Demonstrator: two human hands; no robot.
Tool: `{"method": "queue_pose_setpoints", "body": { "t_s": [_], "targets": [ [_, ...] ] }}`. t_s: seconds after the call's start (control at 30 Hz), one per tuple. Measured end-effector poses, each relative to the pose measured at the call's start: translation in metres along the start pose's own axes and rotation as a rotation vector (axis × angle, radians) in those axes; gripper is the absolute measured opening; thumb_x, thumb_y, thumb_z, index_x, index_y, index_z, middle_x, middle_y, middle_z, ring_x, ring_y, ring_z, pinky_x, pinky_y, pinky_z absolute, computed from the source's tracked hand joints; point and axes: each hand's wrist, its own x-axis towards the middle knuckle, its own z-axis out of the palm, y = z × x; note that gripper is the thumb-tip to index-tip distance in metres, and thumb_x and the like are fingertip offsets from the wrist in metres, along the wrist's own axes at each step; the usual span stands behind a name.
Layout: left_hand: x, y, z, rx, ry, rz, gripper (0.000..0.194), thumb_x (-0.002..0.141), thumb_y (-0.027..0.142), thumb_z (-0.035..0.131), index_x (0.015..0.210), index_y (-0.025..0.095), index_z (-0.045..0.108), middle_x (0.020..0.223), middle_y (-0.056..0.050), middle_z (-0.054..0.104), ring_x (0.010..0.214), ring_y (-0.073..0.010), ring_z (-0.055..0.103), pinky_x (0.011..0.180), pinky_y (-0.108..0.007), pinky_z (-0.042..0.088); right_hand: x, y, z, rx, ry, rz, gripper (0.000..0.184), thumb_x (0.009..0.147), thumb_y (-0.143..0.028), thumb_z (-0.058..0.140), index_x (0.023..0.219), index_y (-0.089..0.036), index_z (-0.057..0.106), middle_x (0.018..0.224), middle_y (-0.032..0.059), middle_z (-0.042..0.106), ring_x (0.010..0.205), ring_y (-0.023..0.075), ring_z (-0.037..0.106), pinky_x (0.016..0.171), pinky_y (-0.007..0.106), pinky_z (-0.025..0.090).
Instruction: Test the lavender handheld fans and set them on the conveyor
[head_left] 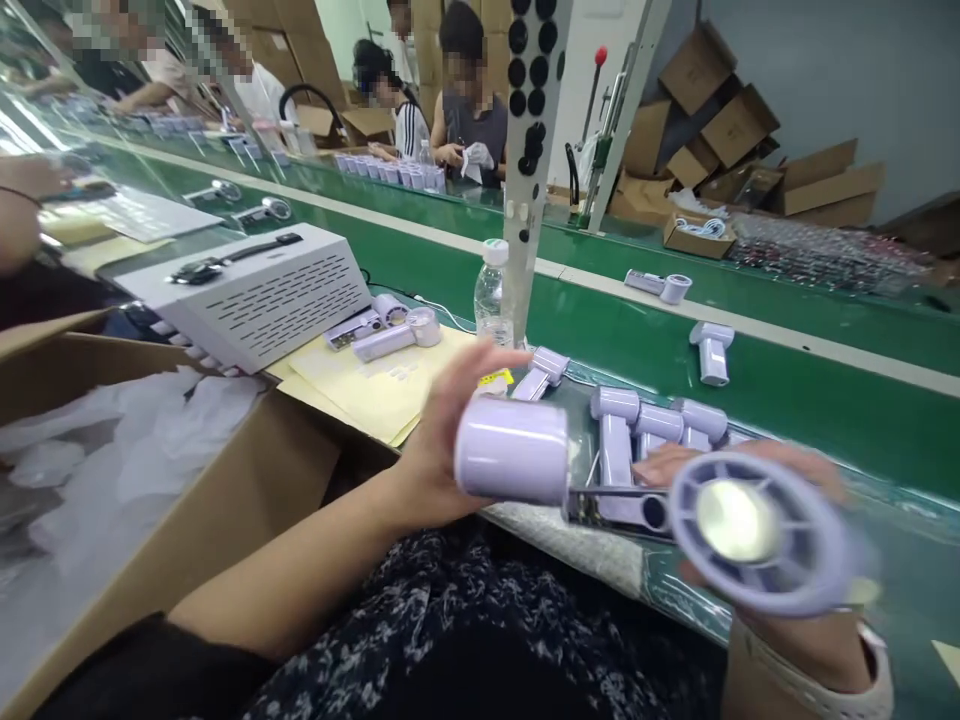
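My left hand (442, 450) is wrapped round the back of a lavender handheld fan body (513, 450), whose cylindrical head lies sideways. The fan's handle, open and showing dark inner parts, points right toward my other hand. My right hand (810, 480), with a pale band on the wrist, grips a lavender piece with a round spoked grille (799, 535) and a shiny centre. That piece is blurred by motion and covers the handle's end; whether the two touch I cannot tell. Just beyond my hands stand several similar lavender fan bodies (616, 440) on the bench.
A plastic bottle (491, 295) stands by a perforated metal post (527, 150). Left are a grey vented box (277, 300), yellow sheets (360, 385) with fan bodies, and a carton (247, 500) of white plastic bags. Fan parts lie on the green belt (787, 350); people work beyond.
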Motion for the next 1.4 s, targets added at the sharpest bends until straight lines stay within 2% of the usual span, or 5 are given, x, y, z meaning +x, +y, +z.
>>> {"method": "queue_pose_setpoints", "body": {
  "t_s": [0.27, 0.47, 1.03, 1.2, 1.4],
  "targets": [
    [-0.01, -0.014, 0.009, 0.08, -0.285, 0.343, 0.021, 0.098, 0.021, 0.06, 0.118, 0.03, 0.057, 0.133, -0.008, 0.072, 0.126, -0.0204, 0.068, 0.115, -0.048, 0.05, 0.0, 0.015, 0.022, 0.05, -0.214, -0.167, 0.049, 0.085, -0.01, 0.074, 0.13, -0.026, 0.062, 0.123, 0.0086, 0.073, 0.118, 0.031, 0.067, 0.106, 0.055, 0.05],
    [-0.007, -0.017, 0.006, 0.097, -0.305, 0.297, 0.007, 0.1, 0.023, 0.057, 0.1, 0.028, 0.062, 0.129, -0.001, 0.075, 0.128, -0.0184, 0.067, 0.115, -0.045, 0.051, -0.003, 0.012, 0.025, -0.019, -0.176, -0.236, 0.053, 0.087, -0.006, 0.068, 0.134, -0.03, 0.061, 0.126, 0.0067, 0.073, 0.118, 0.032, 0.067, 0.105, 0.061, 0.048],
    [-0.03, -0.03, 0.019, -0.049, -0.295, -0.119, 0.066, 0.072, 0.046, 0.087, 0.125, 0.024, 0.055, 0.112, -0.011, 0.074, 0.103, -0.0276, 0.074, 0.096, -0.043, 0.058, -0.011, -0.001, 0.007, -0.327, -0.182, -0.035, 0.055, 0.079, -0.02, 0.08, 0.129, -0.027, 0.058, 0.11, 0.0077, 0.073, 0.097, 0.0265, 0.075, 0.078, 0.033, 0.062],
    [-0.028, -0.025, 0.075, -0.126, 0.118, -0.456, 0.091, 0.059, 0.077, 0.083, 0.124, 0.024, 0.048, 0.115, -0.009, 0.063, 0.102, -0.0267, 0.065, 0.094, -0.044, 0.055, -0.011, 0.012, -0.007, -0.055, -0.288, 0.003, 0.052, 0.082, -0.055, 0.079, 0.125, -0.03, 0.064, 0.145, 0.0136, 0.06, 0.133, 0.0415, 0.06, 0.097, 0.049, 0.06],
    [-0.008, -0.033, 0.136, -0.195, -0.181, -0.459, 0.099, 0.068, 0.083, 0.071, 0.14, 0.021, 0.043, 0.153, -0.022, 0.038, 0.145, -0.0433, 0.037, 0.121, -0.065, 0.031, -0.036, 0.038, -0.03, -0.094, -0.118, -0.034, 0.051, 0.088, -0.059, 0.072, 0.127, -0.026, 0.066, 0.106, 0.0069, 0.072, 0.087, 0.026, 0.074, 0.066, 0.034, 0.064]
  ]
}}
